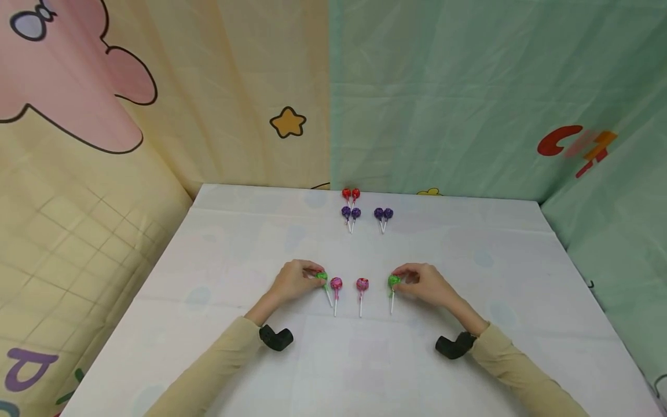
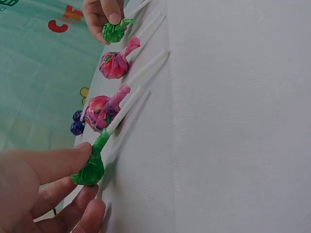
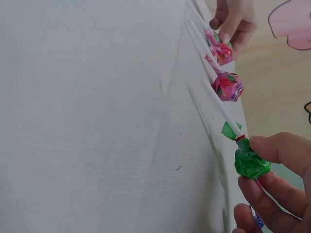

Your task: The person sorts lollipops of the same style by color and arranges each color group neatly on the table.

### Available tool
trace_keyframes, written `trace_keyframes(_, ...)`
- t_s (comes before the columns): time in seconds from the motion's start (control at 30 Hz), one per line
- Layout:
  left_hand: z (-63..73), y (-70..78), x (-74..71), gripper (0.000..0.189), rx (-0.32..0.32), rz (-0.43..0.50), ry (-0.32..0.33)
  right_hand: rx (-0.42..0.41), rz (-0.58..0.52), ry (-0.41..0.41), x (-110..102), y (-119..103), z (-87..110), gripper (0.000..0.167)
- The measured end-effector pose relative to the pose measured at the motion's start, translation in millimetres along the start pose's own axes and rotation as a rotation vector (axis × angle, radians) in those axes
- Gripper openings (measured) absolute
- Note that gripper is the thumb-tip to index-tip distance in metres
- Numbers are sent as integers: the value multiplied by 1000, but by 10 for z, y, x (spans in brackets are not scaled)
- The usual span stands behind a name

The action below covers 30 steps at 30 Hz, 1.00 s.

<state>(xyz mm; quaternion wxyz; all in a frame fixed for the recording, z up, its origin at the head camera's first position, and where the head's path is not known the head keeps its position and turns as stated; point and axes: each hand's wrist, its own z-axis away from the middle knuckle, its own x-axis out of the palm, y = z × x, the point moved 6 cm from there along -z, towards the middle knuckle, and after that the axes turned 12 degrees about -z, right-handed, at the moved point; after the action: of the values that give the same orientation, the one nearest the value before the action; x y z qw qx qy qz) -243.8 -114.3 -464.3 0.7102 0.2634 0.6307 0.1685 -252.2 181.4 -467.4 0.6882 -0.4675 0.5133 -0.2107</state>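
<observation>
My left hand (image 1: 296, 282) pinches the wrapped head of a green lollipop (image 2: 90, 167) between thumb and fingers, its white stick angled toward me. On the other side, my right hand (image 1: 424, 282) pinches a second green lollipop (image 3: 251, 162) the same way. Between the two hands lie two pink lollipops, one (image 1: 336, 284) close beside the left green lollipop and the other (image 1: 362, 284) farther right. Their sticks point toward me. Whether the green lollipops touch the cloth, I cannot tell.
At the table's far side lie two red lollipops (image 1: 346, 193), a purple pair (image 1: 346, 212) just in front of them, and another purple pair (image 1: 379, 214) to the right. White cloth covers the table (image 1: 354, 370). Printed curtains (image 1: 448, 104) hang behind it.
</observation>
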Motion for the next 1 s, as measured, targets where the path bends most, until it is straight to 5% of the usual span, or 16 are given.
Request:
trace_keyframes(0.5, -364, 144, -238, 32, 7, 30, 24, -12, 5, 102, -140, -191, -389, 31)
trace_keyframes(1.0, -733, 340, -71, 32, 4, 13, 14, -10, 20, 86, 16, -382, -836, 35)
